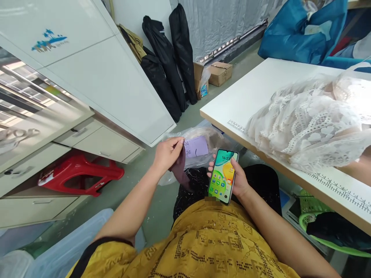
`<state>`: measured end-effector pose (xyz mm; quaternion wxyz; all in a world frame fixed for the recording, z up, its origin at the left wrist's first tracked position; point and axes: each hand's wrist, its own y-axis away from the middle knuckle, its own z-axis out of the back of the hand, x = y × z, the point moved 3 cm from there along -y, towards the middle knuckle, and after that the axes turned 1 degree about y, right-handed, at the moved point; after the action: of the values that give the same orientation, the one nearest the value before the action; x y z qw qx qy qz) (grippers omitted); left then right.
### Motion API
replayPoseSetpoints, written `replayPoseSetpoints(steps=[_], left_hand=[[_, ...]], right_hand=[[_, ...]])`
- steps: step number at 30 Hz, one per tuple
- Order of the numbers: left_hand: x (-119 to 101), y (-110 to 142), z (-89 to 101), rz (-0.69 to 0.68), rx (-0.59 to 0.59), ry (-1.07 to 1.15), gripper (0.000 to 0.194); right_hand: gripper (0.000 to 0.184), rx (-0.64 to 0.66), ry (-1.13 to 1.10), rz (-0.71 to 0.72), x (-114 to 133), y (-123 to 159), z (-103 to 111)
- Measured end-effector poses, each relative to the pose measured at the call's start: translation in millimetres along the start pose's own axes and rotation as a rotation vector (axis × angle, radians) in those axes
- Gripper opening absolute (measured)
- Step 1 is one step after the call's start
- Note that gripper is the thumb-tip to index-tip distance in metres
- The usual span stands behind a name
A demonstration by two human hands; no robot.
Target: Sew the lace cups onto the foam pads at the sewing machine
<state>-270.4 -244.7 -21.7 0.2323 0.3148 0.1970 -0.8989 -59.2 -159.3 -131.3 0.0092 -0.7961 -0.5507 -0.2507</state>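
My right hand [238, 180] is closed around a smartphone [222, 175] with its screen lit, held above my lap. My left hand [167, 153] pinches the edge of a clear plastic bag [197, 148] that carries a purple label with a QR code; something pale is packed inside it. A dark cloth piece [180, 170] hangs under the left hand's fingers. Both hands are close together in front of my yellow patterned top.
A white worktable [255, 92] with printed rulers at its edge stands on the right, with white lace fabric [313, 119] heaped on it. A white cabinet [95, 77] and a red plastic stool [78, 173] are on the left. Black bags and cardboard boxes [220, 72] lean at the back. A green basket [315, 220] sits under the table.
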Motion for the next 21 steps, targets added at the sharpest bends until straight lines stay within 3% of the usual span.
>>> replayPoseSetpoints(steps=[2, 6, 10, 16, 21], left_hand=[[2.3, -12.2, 3.7, 0.083, 0.055, 0.019, 0.036], [9.2, -29.0, 14.9, 0.287, 0.088, 0.272, 0.054], [20.8, -39.1, 25.3, 0.431, 0.097, 0.252, 0.058], [39.8, -47.3, 23.9, 0.471, 0.145, 0.18, 0.032], [44.4, -61.0, 23.7, 0.412, 0.051, 0.12, 0.026]], right_hand=[[0.049, -0.012, -0.004, -0.004, -1.0, -0.1, 3.9], [0.045, -0.03, -0.021, -0.015, -3.1, 0.6, 11.8], [0.042, -0.042, -0.022, -0.007, -3.4, 1.0, 16.5], [0.038, -0.029, -0.035, -0.014, -2.5, -0.5, 21.7], [0.039, -0.037, -0.033, -0.041, -2.1, -0.1, 28.8]])
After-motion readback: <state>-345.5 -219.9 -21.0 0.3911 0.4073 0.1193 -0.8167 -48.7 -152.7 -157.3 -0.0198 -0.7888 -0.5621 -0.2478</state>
